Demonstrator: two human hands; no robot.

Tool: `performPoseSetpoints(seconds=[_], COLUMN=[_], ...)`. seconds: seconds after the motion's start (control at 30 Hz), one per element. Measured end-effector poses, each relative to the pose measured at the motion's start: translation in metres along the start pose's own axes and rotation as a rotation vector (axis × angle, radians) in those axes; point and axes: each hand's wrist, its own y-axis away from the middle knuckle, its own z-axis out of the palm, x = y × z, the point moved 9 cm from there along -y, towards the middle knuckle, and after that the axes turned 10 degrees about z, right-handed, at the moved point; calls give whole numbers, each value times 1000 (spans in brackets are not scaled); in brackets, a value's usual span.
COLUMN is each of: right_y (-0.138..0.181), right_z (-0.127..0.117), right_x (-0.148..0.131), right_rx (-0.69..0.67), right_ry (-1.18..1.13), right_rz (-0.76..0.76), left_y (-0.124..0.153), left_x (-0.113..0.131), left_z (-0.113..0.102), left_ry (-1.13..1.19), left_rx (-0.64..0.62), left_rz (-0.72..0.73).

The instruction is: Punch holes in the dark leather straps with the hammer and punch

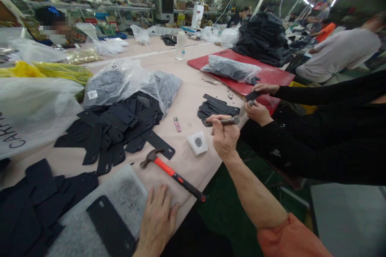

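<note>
My left hand lies with fingers stretched at the edge of a worn whitish board, beside a black strip with a slot at its end. My right hand is raised over the table's right edge, fingers wrapped round a dark metal punch held roughly level. Between my hands lies a claw hammer with a red and black handle. Just left of my right hand is a small white block with a dark smudged patch.
Black strips spill from plastic bags; more black pieces lie at lower left. Pink thread snips lie mid-table. At right, a co-worker's hands hold a black piece near another pile and a red board.
</note>
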Motion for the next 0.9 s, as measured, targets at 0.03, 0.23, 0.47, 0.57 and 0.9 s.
performPoseSetpoints(seconds=[0.03,0.23,0.47,0.57,0.9], right_y=[3,11,15,15,80], right_z=[7,26,42,28,36], right_x=[5,27,35,31,74], right_rx=[-51,-146,-240,-152,-438], right_ry=[33,11,-29,-112,132], right_rz=[23,89,159,188,542], left_y=[0,0,1,1,4], left_x=[0,2,1,1,-2], left_z=[-1,-2,-2,-2,-3], left_ry=[-1,29,49,70,143], left_rx=[5,0,13,-2,1], left_rz=[-1,19,-1,-3,-55])
